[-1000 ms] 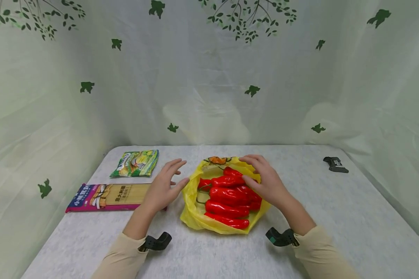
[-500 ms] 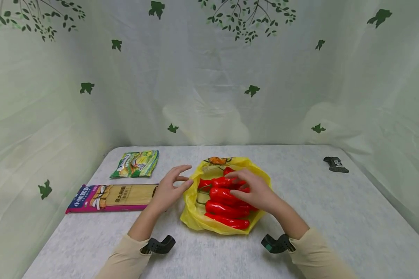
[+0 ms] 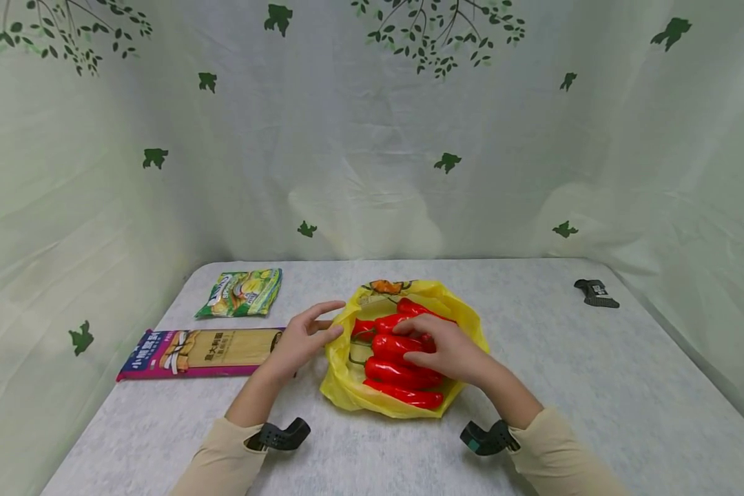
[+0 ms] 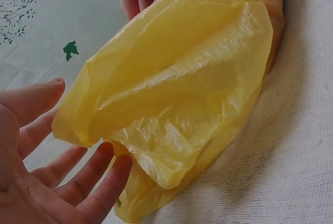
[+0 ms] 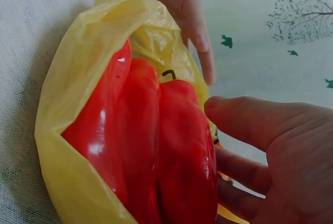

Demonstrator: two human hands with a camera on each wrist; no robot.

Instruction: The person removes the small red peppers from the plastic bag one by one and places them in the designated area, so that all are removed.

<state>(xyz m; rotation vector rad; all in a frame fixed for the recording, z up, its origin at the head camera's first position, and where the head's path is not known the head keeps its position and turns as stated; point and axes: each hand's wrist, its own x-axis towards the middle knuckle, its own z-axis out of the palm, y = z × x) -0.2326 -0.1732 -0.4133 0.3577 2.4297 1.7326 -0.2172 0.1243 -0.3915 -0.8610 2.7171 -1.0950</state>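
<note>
In the head view, a yellow plastic bag (image 3: 341, 393) lies mouth-up on the table, holding several glossy red peppers (image 3: 403, 396). My left hand (image 3: 300, 341) is beside its left rim. The left wrist view shows the fingertips (image 4: 122, 166) at the bag's crumpled edge, with the thumb apart from the fingers. Over the bag's right side, my right hand (image 3: 449, 351) reaches in, its thumb and fingers astride one red pepper (image 5: 184, 140). That thumb's tip is near the pepper's stem end, and the fingers pass partly out of sight behind it; a firm hold does not show.
Left of the bag lies a long pack of noodles (image 3: 204, 353), partly behind the left hand. Behind it is a green and yellow snack packet (image 3: 240, 293). A small black packet (image 3: 596, 293) lies at the far right of the table. A leaf-printed curtain (image 3: 372, 138) surrounds the back.
My right hand has moved left and down from the bag's right rim to among the peppers. The left hand has moved slightly right and lower, to the left rim.
</note>
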